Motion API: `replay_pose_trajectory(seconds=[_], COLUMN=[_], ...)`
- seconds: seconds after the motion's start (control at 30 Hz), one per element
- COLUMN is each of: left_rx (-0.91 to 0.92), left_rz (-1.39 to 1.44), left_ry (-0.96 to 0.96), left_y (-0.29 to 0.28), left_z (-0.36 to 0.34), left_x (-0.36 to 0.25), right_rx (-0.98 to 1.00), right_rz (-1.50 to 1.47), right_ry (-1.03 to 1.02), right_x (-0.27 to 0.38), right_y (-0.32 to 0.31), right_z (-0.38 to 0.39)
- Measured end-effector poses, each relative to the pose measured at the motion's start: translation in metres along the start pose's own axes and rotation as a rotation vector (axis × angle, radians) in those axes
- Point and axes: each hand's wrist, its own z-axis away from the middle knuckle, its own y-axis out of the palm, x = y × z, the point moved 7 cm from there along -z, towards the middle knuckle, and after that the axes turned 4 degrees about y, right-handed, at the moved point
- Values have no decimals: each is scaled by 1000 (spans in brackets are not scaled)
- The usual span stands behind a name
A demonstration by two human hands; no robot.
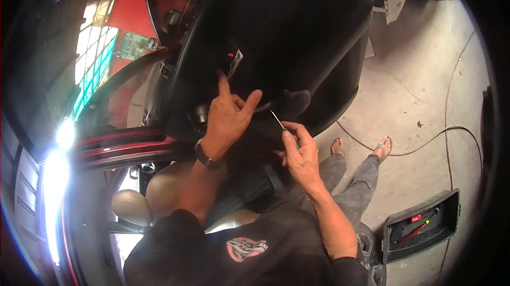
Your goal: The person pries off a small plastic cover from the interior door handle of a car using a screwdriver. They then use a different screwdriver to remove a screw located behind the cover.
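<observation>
A black inner car door panel (313, 25) fills the upper middle of the head view. My left hand (227, 122) reaches up against it, index finger stretched toward the shiny inner door handle (236, 62) and thumb spread out; nothing shows in its grasp. A red spot sits beside the handle. In my right hand (302, 159) is a thin screwdriver (277, 119), pinched between thumb and fingers. Its bare shaft points up and left toward the panel's lower recess; whether the tip touches cannot be told. Most of its grip is hidden by my fingers.
On the concrete floor at the lower right stands a black open bin (392, 258) holding a red-handled tool (413, 233). A dark hose (419, 150) snakes across the floor near my feet. Beige car seats (130, 206) are at the left, beside the red door sill (127, 140).
</observation>
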Motion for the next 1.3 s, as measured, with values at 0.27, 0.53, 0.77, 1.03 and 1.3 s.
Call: replay_pose_trajectory(seconds=[0.27,0.53,0.77,1.03,1.3], left_rx=[-115,-125,-171,-6,61], left_rz=[-37,45,44,-280,-447], left_ry=[-5,-42,1,-44,16], left_y=[9,2,-2,-5,-11], left_z=[-1,3,2,-8,1], left_x=[-6,1,-5,-9,-11], right_rx=[12,-2,-8,0,15], right_rz=[66,43,53,16,4], right_ry=[91,-47,-56,-23,47], right_x=[5,25,9,2,4], right_y=[-11,-2,-8,-16,-16], right_z=[7,4,-1,-13,-14])
